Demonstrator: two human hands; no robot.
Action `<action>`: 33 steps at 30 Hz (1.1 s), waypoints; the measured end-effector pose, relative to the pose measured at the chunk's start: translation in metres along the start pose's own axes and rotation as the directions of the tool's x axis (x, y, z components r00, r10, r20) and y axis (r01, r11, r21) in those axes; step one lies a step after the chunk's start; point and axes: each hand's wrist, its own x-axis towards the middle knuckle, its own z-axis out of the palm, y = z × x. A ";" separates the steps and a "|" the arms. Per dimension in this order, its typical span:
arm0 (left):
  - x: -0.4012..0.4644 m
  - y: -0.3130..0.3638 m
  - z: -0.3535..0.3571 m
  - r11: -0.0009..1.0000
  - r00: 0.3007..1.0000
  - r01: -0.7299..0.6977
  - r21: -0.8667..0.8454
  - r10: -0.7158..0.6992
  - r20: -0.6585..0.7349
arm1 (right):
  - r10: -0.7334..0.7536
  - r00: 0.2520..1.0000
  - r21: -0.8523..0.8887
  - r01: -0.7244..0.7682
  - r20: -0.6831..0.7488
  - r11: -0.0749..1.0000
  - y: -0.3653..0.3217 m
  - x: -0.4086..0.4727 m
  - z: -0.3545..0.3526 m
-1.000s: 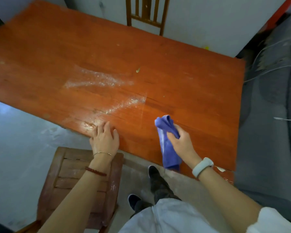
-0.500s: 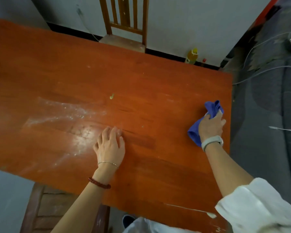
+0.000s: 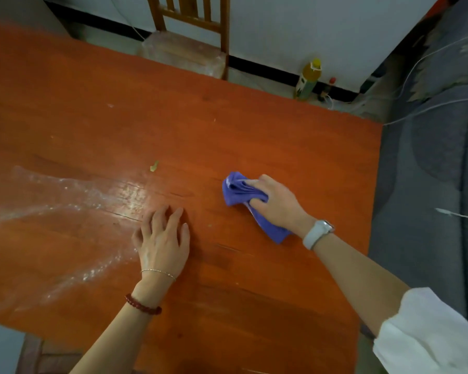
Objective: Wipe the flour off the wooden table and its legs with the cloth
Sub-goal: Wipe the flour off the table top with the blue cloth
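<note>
My right hand [image 3: 277, 205], grip closed round the bunched cloth [image 3: 237, 191], presses it onto the desk [image 3: 281, 136] right of the flour [image 3: 65, 195]; my left hand [image 3: 162, 241], fingers loosely spread, braces beside the flour.

Orange-red wooden table [image 3: 254, 136] streaked with white flour [image 3: 65, 195] at nine o'clock; blue-purple cloth [image 3: 238, 191]; white watch [image 3: 318, 233]; dark red bead bracelet [image 3: 142, 306].
</note>
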 end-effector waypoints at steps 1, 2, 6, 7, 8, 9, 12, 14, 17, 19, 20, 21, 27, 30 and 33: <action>0.000 0.000 0.000 1.000 1.000 -0.001 0.005 0.001 -0.002 | -0.013 0.999 0.080 0.017 -0.042 0.997 0.003 -0.003 -0.002; 0.001 0.000 0.000 1.000 1.000 0.001 0.008 -0.001 -0.003 | 0.014 0.990 0.146 0.007 -0.140 0.989 0.010 -0.004 -0.010; 0.004 0.005 0.000 0.999 0.999 0.043 -0.020 -0.043 -0.001 | 0.301 0.778 0.185 -0.237 -0.551 0.954 0.051 0.008 -0.059; 0.005 0.006 -0.001 0.998 0.999 0.052 -0.023 -0.052 -0.003 | 0.389 0.707 0.194 -0.344 -0.591 0.919 0.059 0.012 -0.070; 0.005 0.006 0.000 0.998 0.998 0.055 -0.021 -0.055 -0.001 | 0.466 0.639 0.205 -0.441 -0.612 0.874 0.064 0.017 -0.080; 0.005 0.006 0.000 0.998 0.999 0.052 -0.016 -0.052 -0.001 | 0.526 0.593 0.214 -0.516 -0.610 0.830 0.067 0.022 -0.088; 0.005 0.002 0.002 1.000 1.000 0.030 0.005 -0.030 -0.009 | 0.600 0.597 0.231 -0.579 -0.533 0.782 0.068 0.055 -0.098; 0.005 0.001 0.003 0.999 0.999 0.032 0.002 -0.032 -0.014 | 0.516 0.720 0.121 -0.526 -0.464 0.842 0.053 0.077 -0.088; 0.003 0.002 0.003 0.999 0.999 0.037 -0.021 -0.037 -0.015 | 0.131 0.954 -0.159 -0.178 -0.269 0.971 0.016 0.072 -0.044; 0.002 0.002 0.002 0.999 0.999 0.042 -0.032 -0.042 -0.012 | -0.130 0.990 -0.218 0.114 -0.057 0.969 -0.005 0.038 -0.004; 0.002 0.001 0.002 0.998 0.999 0.045 -0.042 -0.046 -0.010 | -0.209 0.976 -0.176 0.216 0.059 0.960 -0.013 0.017 0.012; 0.003 0.001 0.001 0.998 0.999 0.046 -0.051 -0.047 -0.011 | -0.240 0.959 -0.095 0.256 0.152 0.962 -0.017 -0.003 0.022; 0.002 0.004 0.002 0.997 0.999 0.040 -0.064 -0.042 -0.022 | 0.088 0.958 0.173 -0.041 -0.272 0.984 0.024 -0.064 -0.010; 0.000 0.004 0.001 0.997 0.999 0.042 -0.067 -0.043 -0.010 | 0.320 0.839 0.135 -0.290 -0.440 0.947 0.060 -0.086 -0.042; 0.000 0.004 -0.002 0.997 1.000 0.031 -0.067 -0.031 0.005 | 0.544 0.692 0.164 -0.538 -0.476 0.827 0.078 -0.107 -0.043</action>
